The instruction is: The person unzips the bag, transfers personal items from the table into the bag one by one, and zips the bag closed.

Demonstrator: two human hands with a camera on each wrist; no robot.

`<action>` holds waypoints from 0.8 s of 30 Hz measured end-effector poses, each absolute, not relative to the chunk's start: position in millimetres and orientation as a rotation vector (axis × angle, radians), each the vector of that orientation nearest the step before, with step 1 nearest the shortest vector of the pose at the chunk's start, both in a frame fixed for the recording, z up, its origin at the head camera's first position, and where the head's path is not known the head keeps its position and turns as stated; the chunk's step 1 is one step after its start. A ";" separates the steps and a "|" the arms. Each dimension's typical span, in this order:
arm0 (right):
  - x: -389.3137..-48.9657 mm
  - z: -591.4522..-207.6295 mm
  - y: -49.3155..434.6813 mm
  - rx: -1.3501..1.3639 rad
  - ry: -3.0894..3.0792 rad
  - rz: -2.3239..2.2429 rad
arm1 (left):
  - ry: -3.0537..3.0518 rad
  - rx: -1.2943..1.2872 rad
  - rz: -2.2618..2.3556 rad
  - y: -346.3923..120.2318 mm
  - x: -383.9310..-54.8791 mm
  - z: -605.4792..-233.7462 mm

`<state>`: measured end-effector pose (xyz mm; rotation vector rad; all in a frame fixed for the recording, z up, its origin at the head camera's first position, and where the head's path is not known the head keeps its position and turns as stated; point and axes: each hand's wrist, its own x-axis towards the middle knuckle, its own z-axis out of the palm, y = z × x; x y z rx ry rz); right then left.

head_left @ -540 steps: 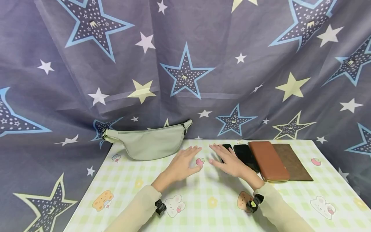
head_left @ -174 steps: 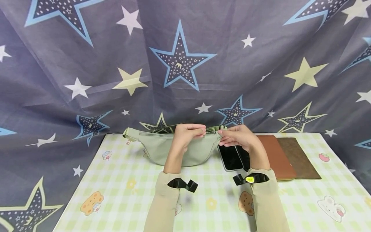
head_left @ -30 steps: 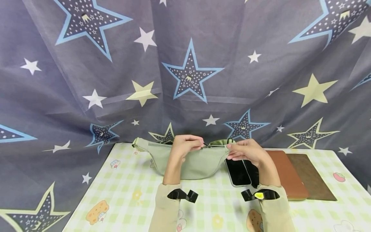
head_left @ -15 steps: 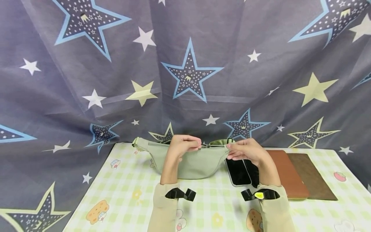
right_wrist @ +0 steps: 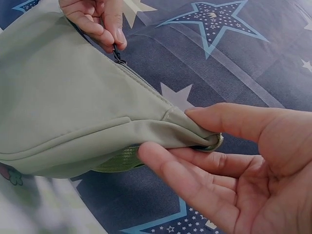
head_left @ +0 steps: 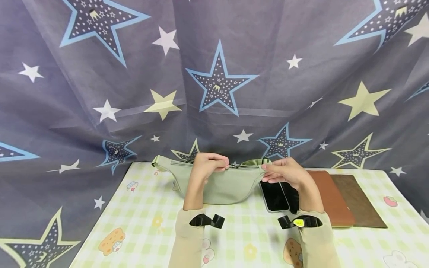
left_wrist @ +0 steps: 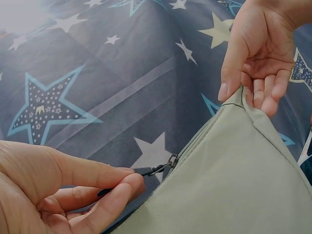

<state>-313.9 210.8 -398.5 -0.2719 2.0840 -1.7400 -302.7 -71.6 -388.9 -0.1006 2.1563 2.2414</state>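
A pale green waist bag (head_left: pixel 231 186) stands upright on the table, its zipper running along the top edge. My left hand (head_left: pixel 209 166) pinches the black cord zipper pull (left_wrist: pixel 146 172) between thumb and forefinger. The metal slider (left_wrist: pixel 172 160) sits on the zipper just to the right of those fingertips. At the bag's right end, my right hand (head_left: pixel 285 173) grips the corner (right_wrist: pixel 197 134) between thumb and fingers. Part of the green strap (head_left: pixel 256 162) shows behind the bag.
Right of the bag lie a phone (head_left: pixel 275 197) and a second dark phone (head_left: pixel 291 195), partly hidden by the right hand. Beyond them are a reddish-brown wallet (head_left: pixel 331 197) and a dark brown flat piece (head_left: pixel 358 201). A starry curtain (head_left: pixel 218 130) hangs behind the checked table (head_left: pixel 161 245).
Over the last second my left hand has moved slightly left along the bag's top with the zipper pull. The right hand keeps its grip on the corner.
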 end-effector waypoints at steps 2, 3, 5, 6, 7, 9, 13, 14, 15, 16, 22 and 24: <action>-315.6 -395.9 209.2 -0.271 2.083 -1.738 | 2.160 -0.096 2.244 -74.3 -303.2 -386.5; -316.3 -394.7 208.5 -0.273 2.082 -1.737 | 2.162 -0.092 2.248 -75.7 -303.9 -385.7; -317.8 -392.3 207.2 -0.267 2.082 -1.738 | 2.167 -0.094 2.257 -78.6 -305.2 -384.0; -318.6 -391.5 206.7 -0.265 2.079 -1.741 | 2.172 -0.096 2.259 -80.2 -305.7 -383.3; -319.0 -390.9 206.3 -0.262 2.076 -1.744 | 2.175 -0.101 2.262 -81.7 -306.1 -382.3; -319.4 -390.5 205.9 -0.257 2.069 -1.749 | 2.180 -0.114 2.261 -84.4 -306.7 -381.1; -318.1 -392.8 206.2 -0.258 2.060 -1.756 | 2.176 -0.127 2.247 -86.4 -305.6 -379.9; -317.4 -393.8 206.4 -0.260 2.059 -1.757 | 2.175 -0.129 2.245 -86.5 -305.2 -380.3; -316.6 -395.0 206.7 -0.263 2.058 -1.758 | 2.172 -0.132 2.248 -86.3 -304.7 -380.9; -315.8 -396.4 206.9 -0.266 2.055 -1.760 | 2.168 -0.136 2.250 -86.1 -304.1 -382.0; -312.2 -400.9 209.6 -0.279 2.056 -1.746 | 2.174 -0.144 2.259 -83.0 -300.7 -387.8; -312.2 -400.1 211.1 -0.285 2.062 -1.748 | 2.181 -0.129 2.258 -82.0 -301.2 -389.0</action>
